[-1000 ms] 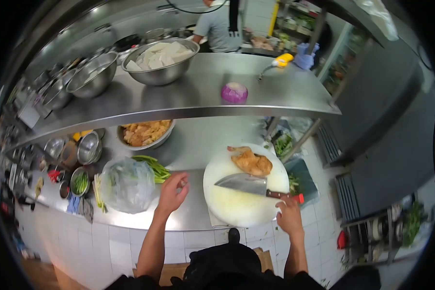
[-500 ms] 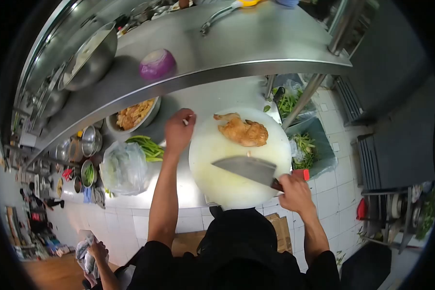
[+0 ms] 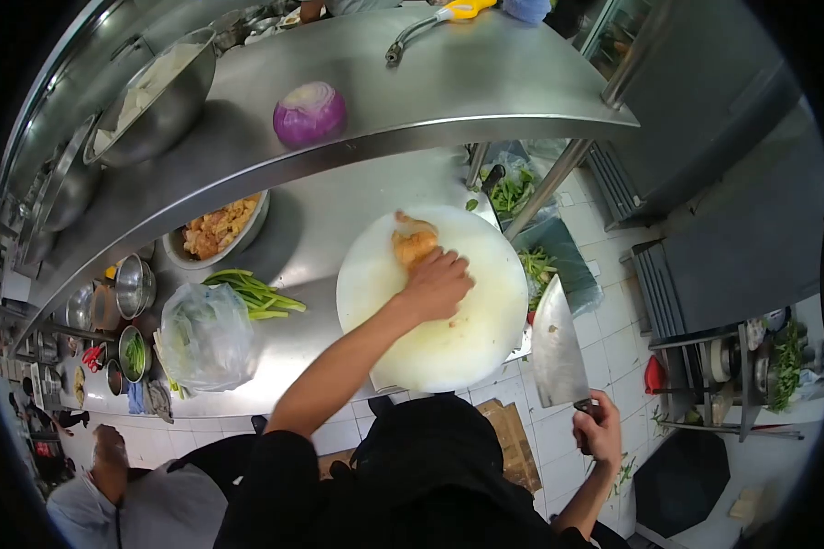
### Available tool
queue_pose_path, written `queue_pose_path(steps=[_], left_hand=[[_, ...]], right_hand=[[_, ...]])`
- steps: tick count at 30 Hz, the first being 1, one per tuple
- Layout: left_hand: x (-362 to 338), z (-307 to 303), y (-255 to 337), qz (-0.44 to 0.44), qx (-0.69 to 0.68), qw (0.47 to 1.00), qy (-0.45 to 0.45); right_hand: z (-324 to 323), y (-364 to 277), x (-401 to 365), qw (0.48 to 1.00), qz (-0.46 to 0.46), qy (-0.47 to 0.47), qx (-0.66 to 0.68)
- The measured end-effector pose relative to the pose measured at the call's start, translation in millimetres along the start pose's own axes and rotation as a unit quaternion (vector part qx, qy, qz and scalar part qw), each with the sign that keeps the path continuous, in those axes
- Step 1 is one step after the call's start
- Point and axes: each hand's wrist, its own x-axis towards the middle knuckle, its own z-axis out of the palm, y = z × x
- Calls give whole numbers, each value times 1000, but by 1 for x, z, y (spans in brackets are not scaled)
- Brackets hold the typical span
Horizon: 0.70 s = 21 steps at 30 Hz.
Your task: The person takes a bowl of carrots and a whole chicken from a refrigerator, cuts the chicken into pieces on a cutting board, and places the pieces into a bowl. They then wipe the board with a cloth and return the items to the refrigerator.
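Note:
A browned piece of cooked chicken (image 3: 412, 240) lies on the round white cutting board (image 3: 375, 339). My left hand (image 3: 438, 284) is over its near end, fingers curled around the meat and hiding much of it. Past the board's right edge, my right hand (image 3: 598, 428) grips the dark handle of a cleaver (image 3: 558, 348). The wide blade points up and away from me, clear of the board. A few small crumbs sit on the board near my left hand.
Left of the board are green stalks (image 3: 258, 295), a plastic bag of vegetables (image 3: 206, 337) and a bowl of meat pieces (image 3: 218, 229). An overhead shelf holds a purple onion (image 3: 309, 114). Bins of greens (image 3: 572, 265) stand at right. Another person (image 3: 146, 494) is at lower left.
My left hand has moved right from beside the board onto the chicken. My right hand has swung the cleaver off the board, to the right and lower. Another person has come closer at lower left.

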Motion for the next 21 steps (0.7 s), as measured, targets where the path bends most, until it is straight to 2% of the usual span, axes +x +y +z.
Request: queue_pose_path(steps=[1, 3, 6, 8, 9, 11, 12, 13, 14, 16, 18, 19, 20, 21], left_hand=[[-22, -4, -6, 57, -36, 998, -10], [-70, -25, -6, 95, -31, 995, 20], [-126, -48, -9, 47, -51, 997, 15], [-148, -48, -11, -70, -116, 983, 128], [-151, -47, -7, -69, -117, 983, 126], [-155, -44, 3, -246, -179, 932, 198], [-152, -44, 8, -246, -180, 932, 198], [-146, -42, 14, -267, -191, 926, 189], [-143, -40, 21, -291, -203, 917, 182], [-133, -40, 20, -285, -192, 927, 152], [-117, -49, 18, -315, -180, 931, 42], [-113, -53, 14, -316, -178, 931, 43], [-109, -57, 10, -294, -150, 944, -3], [-105, -60, 6, -272, -121, 953, -48]], right_hand=[[11, 3, 2, 1000, 17, -5, 23], [29, 8, 4, 996, 53, -52, 59], [58, 2, 14, 985, 87, -129, 77], [83, -9, 20, 983, 112, -134, 53], [95, -13, 23, 980, 120, -159, 31], [102, -16, 28, 979, 106, -171, -14], [101, -17, 27, 979, 107, -171, -14], [98, -19, 26, 985, -25, -76, -152], [94, -22, 26, 945, -158, 17, -285], [88, -38, 28, 949, -144, 107, -261], [84, -38, 36, 977, -170, 94, -91], [92, -36, 42, 979, -185, 89, -16], [93, -28, 49, 978, -187, 88, -15], [94, -19, 57, 987, -148, 56, -13]])
